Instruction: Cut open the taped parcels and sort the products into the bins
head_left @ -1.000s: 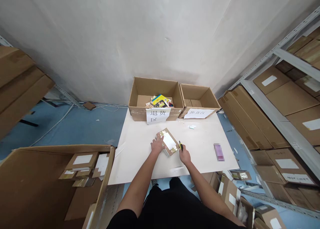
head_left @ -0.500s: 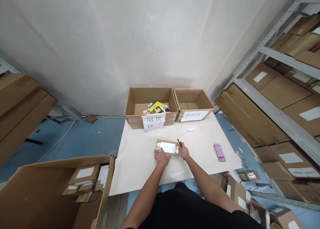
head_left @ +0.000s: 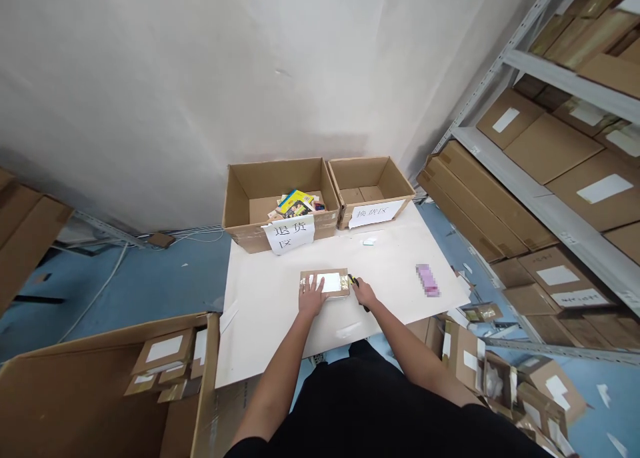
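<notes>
We have the small brown, white-labelled, taped cardboard box flat on the white tabletop, in front of two open brown cardboard cartons. Left hand: palm down, fingers spread over the box's left part, not clasped round it. Right hand: fingers clenched round the slim black-and-yellow cutter, tip near the box's right end; we can't tell if it touches.

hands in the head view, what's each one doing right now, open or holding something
Left hand: open, resting on the taped cardboard box.
Right hand: closed, holding the black-and-yellow cutter.
</notes>
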Demonstrator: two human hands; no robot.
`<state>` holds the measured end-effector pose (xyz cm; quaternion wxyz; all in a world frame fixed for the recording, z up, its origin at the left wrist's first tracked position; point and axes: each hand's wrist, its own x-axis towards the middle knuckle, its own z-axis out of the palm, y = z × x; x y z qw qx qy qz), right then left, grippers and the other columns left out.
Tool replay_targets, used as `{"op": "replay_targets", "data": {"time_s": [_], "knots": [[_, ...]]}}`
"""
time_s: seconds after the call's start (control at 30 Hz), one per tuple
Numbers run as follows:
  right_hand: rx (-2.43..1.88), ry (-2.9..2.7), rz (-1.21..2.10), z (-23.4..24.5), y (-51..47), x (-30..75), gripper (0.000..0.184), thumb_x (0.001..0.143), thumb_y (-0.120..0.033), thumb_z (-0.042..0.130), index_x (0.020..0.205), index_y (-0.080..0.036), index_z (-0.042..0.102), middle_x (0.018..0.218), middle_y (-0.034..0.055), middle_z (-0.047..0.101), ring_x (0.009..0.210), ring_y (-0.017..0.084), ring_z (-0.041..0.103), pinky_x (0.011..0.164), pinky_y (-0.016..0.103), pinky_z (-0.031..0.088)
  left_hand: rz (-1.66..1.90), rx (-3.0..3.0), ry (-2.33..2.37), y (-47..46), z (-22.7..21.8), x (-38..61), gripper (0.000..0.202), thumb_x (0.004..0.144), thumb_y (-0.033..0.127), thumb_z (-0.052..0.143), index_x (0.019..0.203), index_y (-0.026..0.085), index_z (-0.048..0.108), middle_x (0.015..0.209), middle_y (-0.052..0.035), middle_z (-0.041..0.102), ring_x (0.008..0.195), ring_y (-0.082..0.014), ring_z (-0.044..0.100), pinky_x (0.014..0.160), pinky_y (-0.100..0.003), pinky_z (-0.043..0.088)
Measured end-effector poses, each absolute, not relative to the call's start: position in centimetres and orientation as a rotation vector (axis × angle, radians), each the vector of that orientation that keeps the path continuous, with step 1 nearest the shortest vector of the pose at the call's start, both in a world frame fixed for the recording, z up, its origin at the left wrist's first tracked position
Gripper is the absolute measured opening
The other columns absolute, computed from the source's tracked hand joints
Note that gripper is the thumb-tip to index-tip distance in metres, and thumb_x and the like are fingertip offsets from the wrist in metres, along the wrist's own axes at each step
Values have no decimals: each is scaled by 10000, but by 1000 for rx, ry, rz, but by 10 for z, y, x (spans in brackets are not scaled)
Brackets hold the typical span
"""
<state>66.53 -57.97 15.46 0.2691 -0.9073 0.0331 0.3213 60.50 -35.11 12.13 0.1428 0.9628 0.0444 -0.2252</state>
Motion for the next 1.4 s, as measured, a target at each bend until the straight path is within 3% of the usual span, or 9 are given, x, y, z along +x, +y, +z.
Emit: {"op": "replay_targets", "data": {"time_s": [0.37,0.67,0.8,0.97,1.03,1.13,1.23,1.3,1.4], "knots": [[-2417,38,986,155,-589,657,254,1088,-344,411,1233,-193,556,1062,111,724,441,103,581,514,239,481,-592,2847,115,-352,114,600,681,1049,535,358,1681,327,213,1776,-11,105,1638,-303,19,1322,-530,56],[-2310,100,1022,157,-609,634,241,1086,-405,449,1190,-215,556,922,45,712,488,128,615,547,242,482,-599,2848,140,-357,120,602,687,1044,559,353,1677,318,241,1774,-26,129,1636,-309,50,1314,-522,113],[-2373,259,746,146,-604,618,345,1113,-472,304,1281,-232,486,941,41,715,687,177,713,642,252,512,-605,2818,140,-345,134,619,696,1026,593,373,1637,258,357,1755,-80,216,1621,-330,128,1282,-494,229],[-2422,308,739,132,-561,615,542,1004,-623,532,1342,-213,427,1112,113,737,1039,277,732,782,308,522,-655,2790,276,-322,148,625,643,1055,430,269,1668,239,237,1770,-76,152,1620,-323,120,1262,-530,244],[-2441,292,741,132,-543,629,567,990,-610,567,1365,-217,401,1157,122,735,1070,286,725,791,318,517,-686,2835,361,-322,150,616,658,1035,366,311,1665,192,237,1748,-130,217,1594,-347,205,1256,-545,238],[-2501,293,709,139,-526,669,555,1009,-578,550,1391,-216,375,1205,141,726,1106,288,715,808,327,515,-728,2850,478,-331,152,598,645,985,339,413,1586,104,397,1586,-241,463,1460,-383,436,1181,-518,352],[-2501,354,729,151,-524,709,545,1027,-566,511,1396,-188,378,1224,176,717,1107,295,714,790,335,525,-823,2755,461,-340,157,588,496,983,355,414,1387,176,639,1322,-191,682,1220,-339,643,1006,-436,502],[-2468,377,715,158,-529,720,546,1025,-571,505,1387,-177,393,1214,181,719,1074,294,725,763,331,529,-791,2737,471,-344,161,589,464,1002,322,363,1315,219,689,1263,-152,715,1169,-304,672,969,-408,520],[-2490,339,595,156,-544,698,572,1015,-589,506,1401,-181,398,1198,164,728,1063,297,730,786,335,528,-645,2768,283,-350,164,601,543,956,227,447,1491,233,545,1509,-126,584,1381,-288,544,1067,-398,475]]}}
